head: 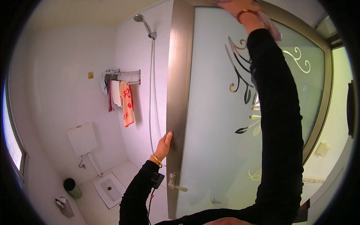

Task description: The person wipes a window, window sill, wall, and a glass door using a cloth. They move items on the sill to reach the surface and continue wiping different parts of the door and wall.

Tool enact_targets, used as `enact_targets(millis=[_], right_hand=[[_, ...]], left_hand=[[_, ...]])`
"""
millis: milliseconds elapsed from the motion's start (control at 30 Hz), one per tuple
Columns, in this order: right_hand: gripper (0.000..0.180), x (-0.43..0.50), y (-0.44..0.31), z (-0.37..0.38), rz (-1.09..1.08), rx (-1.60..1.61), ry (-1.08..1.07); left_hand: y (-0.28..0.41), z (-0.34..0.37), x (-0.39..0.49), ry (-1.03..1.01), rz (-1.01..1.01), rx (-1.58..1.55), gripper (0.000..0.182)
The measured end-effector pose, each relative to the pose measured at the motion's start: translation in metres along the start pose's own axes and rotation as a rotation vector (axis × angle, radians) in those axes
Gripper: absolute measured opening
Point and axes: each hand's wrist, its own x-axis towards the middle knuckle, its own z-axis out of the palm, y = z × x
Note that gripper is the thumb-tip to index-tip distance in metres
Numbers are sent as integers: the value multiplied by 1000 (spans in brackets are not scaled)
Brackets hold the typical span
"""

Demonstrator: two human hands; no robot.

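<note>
A glass door with a metal frame point(178, 92) and frosted panel point(216, 112) with a plant pattern fills the middle and right. My left hand point(164, 144), a gold bangle at its wrist, grips the edge of the door frame above the lever handle point(175, 184). Raised to the top of the door is my right hand point(239, 7), blurred and partly cut off by the picture's edge. A pinkish cloth point(271, 26) hangs from it beside the wrist, so the hand appears to hold that cloth against the upper frame; its fingers are mostly hidden.
Behind the door are a shower head point(139, 18) with a hose, a towel rack point(135, 72) with towels, a white cistern point(82, 137), a squat toilet point(109, 188) and a dark bin point(70, 185). A window point(12, 140) is at the far left, a wall switch point(322, 149) at right.
</note>
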Motion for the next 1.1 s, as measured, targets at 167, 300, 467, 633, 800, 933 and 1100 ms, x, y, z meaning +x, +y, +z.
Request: enact_targets(millis=[167, 300, 467, 633, 800, 933, 1100], right_hand=[[64, -56, -83, 14, -312, 14, -86], [43, -203, -105, -9, -687, 328, -162], [23, -367, -116, -44, -1022, 552, -260], [21, -372, -77, -49, -1079, 646, -333], [35, -195, -1, -16, -752, 488, 48], [49, -79, 49, 9, -224, 241, 149], [40, -186, -8, -15, -661, 224, -224]], left_hand=[[-9, -1, 3, -4, 59, 47, 77], [-24, -10, 11, -216, -247, -294, 78], [-44, -15, 20, -280, -11, -856, 61], [-45, -13, 20, -466, -186, -964, 74], [-39, -9, 12, -239, -70, -316, 73], [-37, -7, 9, -235, -65, -298, 71], [-36, -10, 9, -281, -71, -308, 70]])
